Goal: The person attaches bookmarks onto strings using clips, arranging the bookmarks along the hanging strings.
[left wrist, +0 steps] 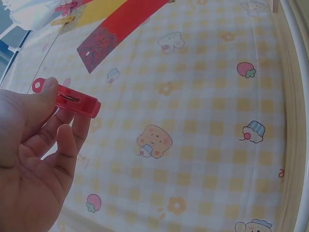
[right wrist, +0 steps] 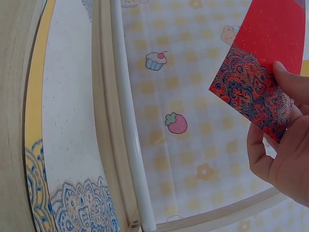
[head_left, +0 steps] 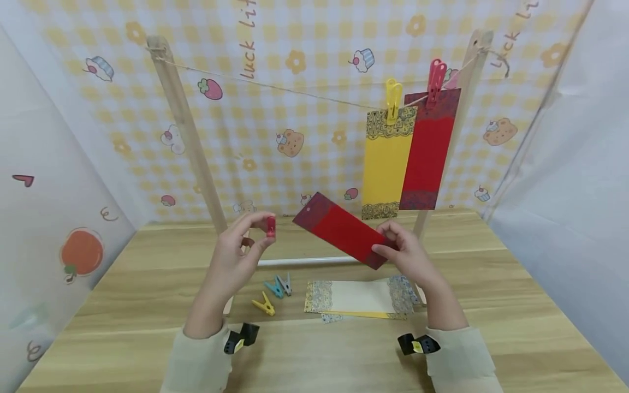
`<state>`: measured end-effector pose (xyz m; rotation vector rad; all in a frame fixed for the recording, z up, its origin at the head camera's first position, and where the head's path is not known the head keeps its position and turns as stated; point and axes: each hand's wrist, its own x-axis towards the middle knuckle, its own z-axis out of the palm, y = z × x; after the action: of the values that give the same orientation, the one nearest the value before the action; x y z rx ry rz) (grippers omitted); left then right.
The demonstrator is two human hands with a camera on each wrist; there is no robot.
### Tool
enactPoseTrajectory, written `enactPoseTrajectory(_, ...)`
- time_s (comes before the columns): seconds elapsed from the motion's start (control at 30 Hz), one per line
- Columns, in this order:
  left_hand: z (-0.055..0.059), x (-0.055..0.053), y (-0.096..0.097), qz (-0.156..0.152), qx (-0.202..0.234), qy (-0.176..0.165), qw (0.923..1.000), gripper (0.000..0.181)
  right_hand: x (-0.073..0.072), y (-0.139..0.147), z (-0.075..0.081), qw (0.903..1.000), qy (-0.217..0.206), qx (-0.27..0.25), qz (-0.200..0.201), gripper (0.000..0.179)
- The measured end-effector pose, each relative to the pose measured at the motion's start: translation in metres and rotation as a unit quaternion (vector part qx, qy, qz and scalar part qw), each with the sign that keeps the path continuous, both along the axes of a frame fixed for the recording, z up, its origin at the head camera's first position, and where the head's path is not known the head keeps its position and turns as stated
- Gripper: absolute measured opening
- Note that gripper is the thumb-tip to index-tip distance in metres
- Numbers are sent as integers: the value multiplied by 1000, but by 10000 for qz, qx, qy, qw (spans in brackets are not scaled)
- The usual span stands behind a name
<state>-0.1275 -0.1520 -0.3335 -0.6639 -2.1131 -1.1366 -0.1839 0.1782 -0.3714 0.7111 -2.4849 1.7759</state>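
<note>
Pinching the red card (head_left: pixel 339 229) at its lower end with my right fingers (head_left: pixel 385 252); it's tilted in the air above the desk (head_left: pixel 123 284), lower than the string (head_left: pixel 304 94). Looks light, thin, fairly stiff; I'd guess hard squeezing creases it, so a flat pinch at the end suits. My left fingers (head_left: pixel 257 219) are clamped on the red clip (head_left: pixel 271 226): probably light, hard, slightly slippery plastic. Left wrist view shows its metal spring (left wrist: pixel 70 98) side-on; head view doesn't. Right wrist view gets the lacy pattern (right wrist: pixel 251 87) sharp but crops out the card's punched hole (head_left: pixel 308 209), which head view catches.
</note>
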Motion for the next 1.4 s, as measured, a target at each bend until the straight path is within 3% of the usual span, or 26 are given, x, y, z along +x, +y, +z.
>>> enactPoseTrajectory(0.17,2,-1,4,7,177,98,9998,38,1,1,3,9993,-28,-358,-145,19)
enactPoseTrajectory(0.5,12,-7,8,227,934,209,9952,37,6,-11,10,9925,-162,-1146,-393,20)
enactPoseTrajectory(0.83,48,-16,10,175,1146,478,9921,33,14,-32,13,9844,54,-1648,-616,18)
enactPoseTrajectory(1.13,77,-22,19,76,903,549,9944,31,17,-37,19,9766,76,-1936,-934,21)
enactPoseTrajectory(1.4,104,-26,30,-26,917,555,9942,29,16,-43,23,9688,45,-2281,-972,23)
